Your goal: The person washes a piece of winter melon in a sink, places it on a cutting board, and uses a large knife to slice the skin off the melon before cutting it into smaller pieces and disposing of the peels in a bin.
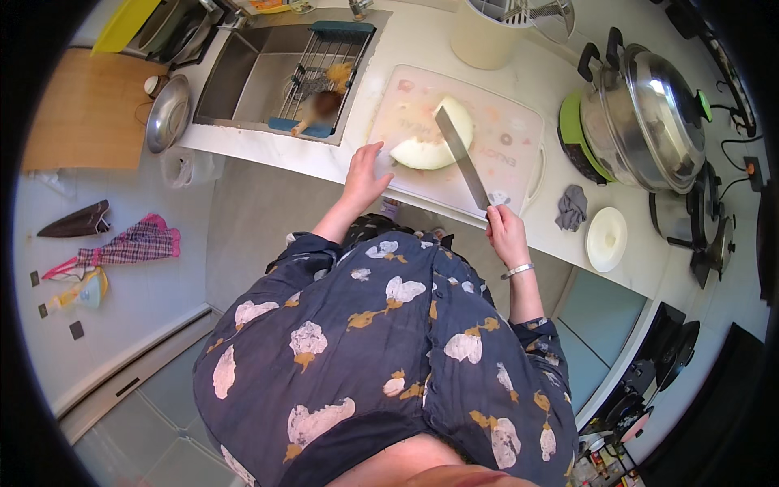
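On a pale plastic cutting board (517,131) lies a curved piece of pale melon or gourd (426,153). My right hand (506,234) grips the handle of a kitchen knife (461,155), whose wide blade lies over the curved piece and points away from me. My left hand (365,179) is at the counter's front edge, left of the piece, with fingers apart and nothing in them.
Left of the board is a steel sink (255,85) with a drying rack (345,36) in it. A steel bowl (168,114) stands at the far left. Rightward are a lidded steel pot (651,122), a grey cloth (571,208) and a white dish (606,239). A cream utensil holder (487,36) stands behind.
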`<state>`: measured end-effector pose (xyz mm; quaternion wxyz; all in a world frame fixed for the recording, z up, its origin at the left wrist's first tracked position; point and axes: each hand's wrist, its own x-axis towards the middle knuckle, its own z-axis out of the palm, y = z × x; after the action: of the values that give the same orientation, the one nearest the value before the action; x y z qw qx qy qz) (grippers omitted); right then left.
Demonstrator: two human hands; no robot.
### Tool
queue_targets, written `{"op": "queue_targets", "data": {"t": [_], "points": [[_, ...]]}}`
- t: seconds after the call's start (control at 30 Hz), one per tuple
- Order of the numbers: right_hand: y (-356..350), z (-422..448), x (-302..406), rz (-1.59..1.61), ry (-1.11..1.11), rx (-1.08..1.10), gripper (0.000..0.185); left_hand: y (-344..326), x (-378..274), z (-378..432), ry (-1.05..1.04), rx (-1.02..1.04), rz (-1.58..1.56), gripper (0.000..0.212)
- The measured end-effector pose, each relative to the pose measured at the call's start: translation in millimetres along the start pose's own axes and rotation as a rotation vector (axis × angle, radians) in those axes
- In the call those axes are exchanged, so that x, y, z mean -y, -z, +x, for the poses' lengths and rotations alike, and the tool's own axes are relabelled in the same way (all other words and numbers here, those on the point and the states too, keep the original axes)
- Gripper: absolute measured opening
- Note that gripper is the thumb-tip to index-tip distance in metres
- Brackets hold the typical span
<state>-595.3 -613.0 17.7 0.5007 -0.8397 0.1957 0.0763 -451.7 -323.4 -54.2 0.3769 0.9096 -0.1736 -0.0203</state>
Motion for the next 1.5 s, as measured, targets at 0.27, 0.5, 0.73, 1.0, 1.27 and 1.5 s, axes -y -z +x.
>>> {"op": "queue_targets", "data": {"t": [0.27, 0.5, 0.73, 1.0, 1.27, 1.5], "points": [[9, 7, -1, -0.118, 0.03, -0.008, 0.038, -4, -4, 0, -0.02, -0.02, -0.036, 0.069], [1, 6, 7, -0.354, 0.118, -0.092, 0.039, -17, -10, 22, -0.105, 0.033, -0.039, 0.074], [1, 18, 46, -0.472, 0.005, 0.01, 0.047, -32, -16, 30, -0.099, 0.128, -0.001, 0.082], [-25, 53, 8, -0.459, 0.042, -0.015, 0.047, -25, -15, 42, -0.184, 0.157, 0.011, 0.084], [-32, 49, 15, -0.434, 0.019, -0.024, 0.045, -17, -22, 62, -0.335, 0.253, 0.121, 0.069], [-40, 46, 14, -0.293, 0.033, -0.068, 0.043, -6, -12, 53, -0.02, 0.191, 0.181, 0.064]]}}
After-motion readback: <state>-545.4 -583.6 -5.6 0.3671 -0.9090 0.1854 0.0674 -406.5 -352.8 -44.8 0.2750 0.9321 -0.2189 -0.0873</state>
